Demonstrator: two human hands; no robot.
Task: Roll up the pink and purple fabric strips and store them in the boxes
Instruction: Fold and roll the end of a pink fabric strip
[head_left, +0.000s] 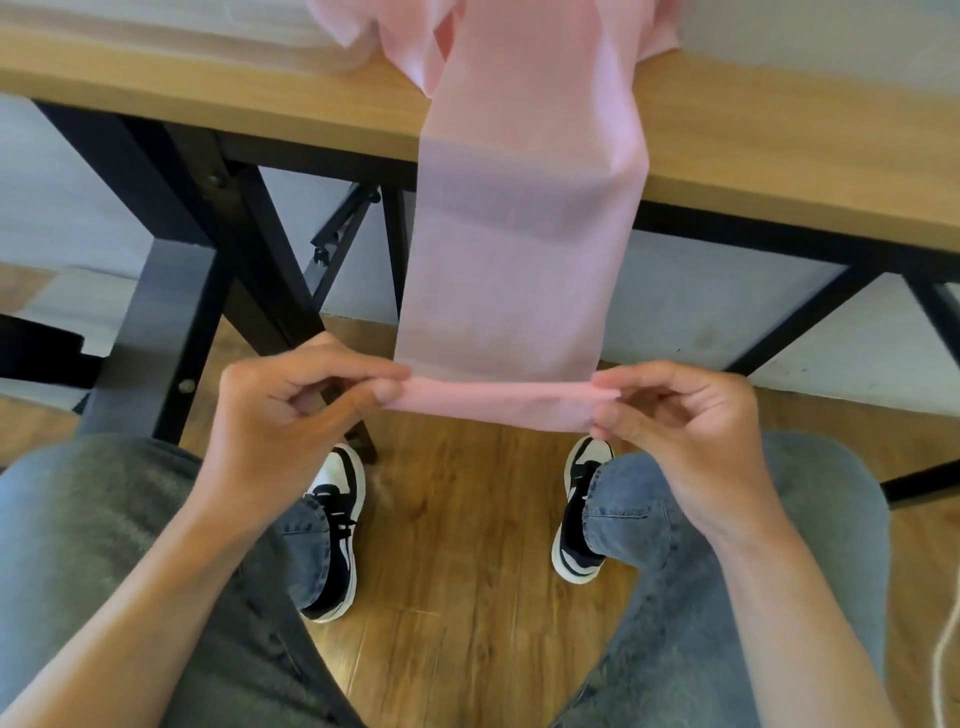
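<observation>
Left hand (291, 400) and right hand (670, 410) each pinch an end of the rolled near edge of the pink fabric strip (519, 249), fingers curled, grip closed on it. Strip sheer, taut, running far up over the wooden tabletop (779, 150) edge, bunched on top.

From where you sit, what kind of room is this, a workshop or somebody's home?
Hard to say for sure; it looks like a plain indoor work room. A wooden table on a black metal frame stands on a wood-plank floor, with pink fabric strip draped off its edge. No boxes are in view.
</observation>
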